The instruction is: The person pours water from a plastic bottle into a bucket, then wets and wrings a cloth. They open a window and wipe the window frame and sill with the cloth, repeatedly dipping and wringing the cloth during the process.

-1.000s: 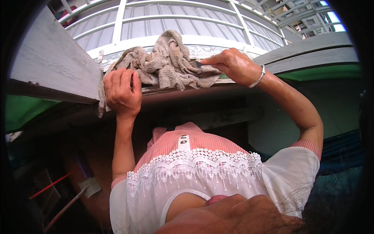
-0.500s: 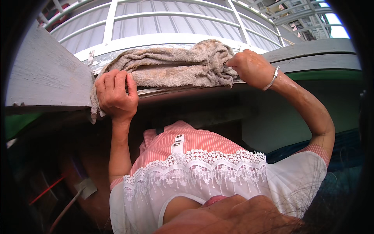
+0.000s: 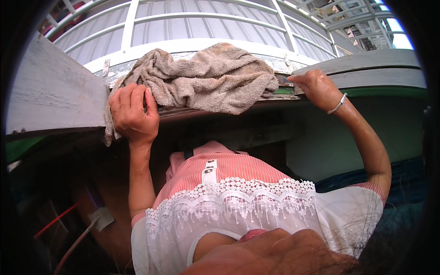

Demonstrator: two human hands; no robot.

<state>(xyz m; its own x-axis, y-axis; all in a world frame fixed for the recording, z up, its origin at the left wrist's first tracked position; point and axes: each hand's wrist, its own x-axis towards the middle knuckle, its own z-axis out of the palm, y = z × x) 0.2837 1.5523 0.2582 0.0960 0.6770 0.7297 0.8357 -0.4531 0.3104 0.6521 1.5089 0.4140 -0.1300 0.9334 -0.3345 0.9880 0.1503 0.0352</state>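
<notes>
A worn, beige-grey cloth (image 3: pixel 220 75) lies bunched over the window sill, its near edge hanging past the sill's front. My left hand (image 3: pixel 135 112) is closed on the cloth's left end, and a corner dangles beside the wrist. Beyond the cloth's right end, my right hand (image 3: pixel 316 89) is apart from it, wet and with fingers curled together. Its fingertips are at the sill near a small greyish piece (image 3: pixel 286 81); whether they pinch it I cannot make out. A silver bangle (image 3: pixel 338 103) circles the right wrist.
White metal railings (image 3: pixel 197 16) stand just beyond the sill, with grey corrugated sheet behind. A grey wooden shutter panel (image 3: pixel 59 91) borders the left, and grey wooden boards (image 3: pixel 366 71) the right. A long-handled tool (image 3: pixel 80 243) is below left.
My right hand has left the cloth and moved right and slightly down. The cloth's right part has loosened and spread into folds, uncovering some sill. My left hand stays in nearly the same place.
</notes>
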